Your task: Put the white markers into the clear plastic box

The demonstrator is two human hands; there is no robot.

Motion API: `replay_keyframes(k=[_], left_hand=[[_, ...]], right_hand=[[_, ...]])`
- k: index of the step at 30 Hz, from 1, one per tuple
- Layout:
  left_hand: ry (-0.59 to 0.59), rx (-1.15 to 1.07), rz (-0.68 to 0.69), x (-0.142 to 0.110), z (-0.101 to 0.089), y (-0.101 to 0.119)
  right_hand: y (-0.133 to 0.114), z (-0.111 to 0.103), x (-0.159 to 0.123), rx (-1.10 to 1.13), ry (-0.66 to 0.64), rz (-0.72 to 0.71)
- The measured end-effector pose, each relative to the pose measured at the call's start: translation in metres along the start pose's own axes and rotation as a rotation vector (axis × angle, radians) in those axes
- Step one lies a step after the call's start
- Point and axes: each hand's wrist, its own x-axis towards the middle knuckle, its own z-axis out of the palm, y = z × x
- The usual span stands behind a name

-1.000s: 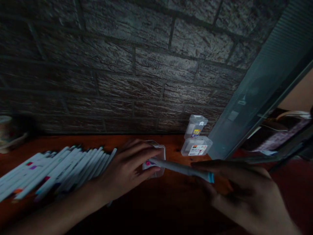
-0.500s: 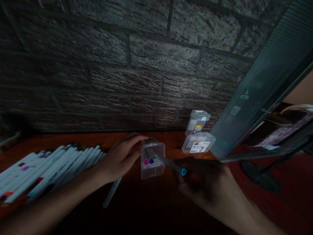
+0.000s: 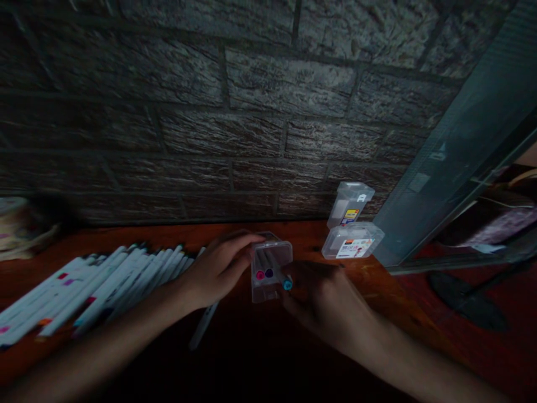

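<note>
A clear plastic marker case [image 3: 272, 252] lies on the table with its open end toward me. Inside it, side by side, rest a pink-ended marker [image 3: 260, 275] and a purple-ended marker [image 3: 269, 273]. My left hand [image 3: 222, 268] grips the case at its left side and top edge. In the fingers of my right hand [image 3: 323, 296] is a blue-ended marker [image 3: 287, 284], its far part within the case, right of the other two. Under my left wrist, a single white marker [image 3: 204, 324] lies on the table.
Many white markers [image 3: 121, 280] are spread in a row at the left. Toward the back right stand a clear tall container [image 3: 350, 207] and a clear lid-like piece [image 3: 353, 242] with a label. A brick wall [image 3: 251, 134] rises behind the wooden table [image 3: 302, 229].
My right hand has moved left and pushed the blue-ended marker deeper into the case. My left hand keeps its hold. The whole view has shifted slightly.
</note>
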Motion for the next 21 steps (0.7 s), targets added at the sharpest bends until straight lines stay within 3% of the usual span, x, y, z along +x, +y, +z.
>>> replay_keyframes(k=[10, 21], left_hand=[[-0.018, -0.016, -0.006, 0.000, 0.001, 0.003], [-0.071, -0.017, -0.090, -0.003, 0.005, -0.003]], right_hand=[[0.004, 0.006, 0.009, -0.031, -0.090, -0.047], [-0.001, 0.002, 0.021, -0.334, -0.197, -0.109]])
